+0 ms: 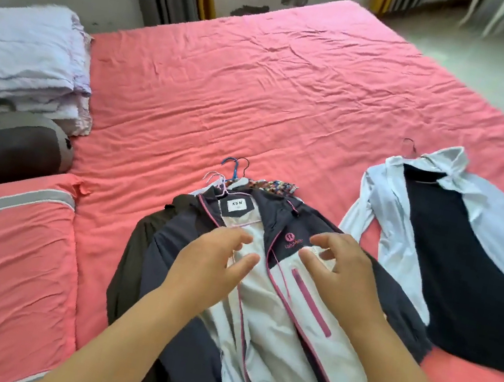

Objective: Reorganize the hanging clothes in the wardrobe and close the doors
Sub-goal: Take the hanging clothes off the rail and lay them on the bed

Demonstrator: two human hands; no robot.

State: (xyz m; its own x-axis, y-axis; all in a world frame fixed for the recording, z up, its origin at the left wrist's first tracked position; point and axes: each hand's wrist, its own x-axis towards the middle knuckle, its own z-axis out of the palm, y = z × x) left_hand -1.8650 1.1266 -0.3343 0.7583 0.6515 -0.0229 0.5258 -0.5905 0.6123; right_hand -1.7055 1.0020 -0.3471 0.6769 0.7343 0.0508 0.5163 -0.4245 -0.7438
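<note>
Hands, left hand (216,258) and right hand (338,265), loosely spread over jacket (285,323).

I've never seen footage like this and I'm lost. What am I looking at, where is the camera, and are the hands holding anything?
There is no machine here: a person wears a camera on the head, looking down at their own hands. The left hand and right hand hover with relaxed fingers over a navy and white jacket topping a pile of clothes on hangers. Neither has a grip on anything. The pile lies on a pink bed; a pale shirt on its own hanger lies to the right.
</note>
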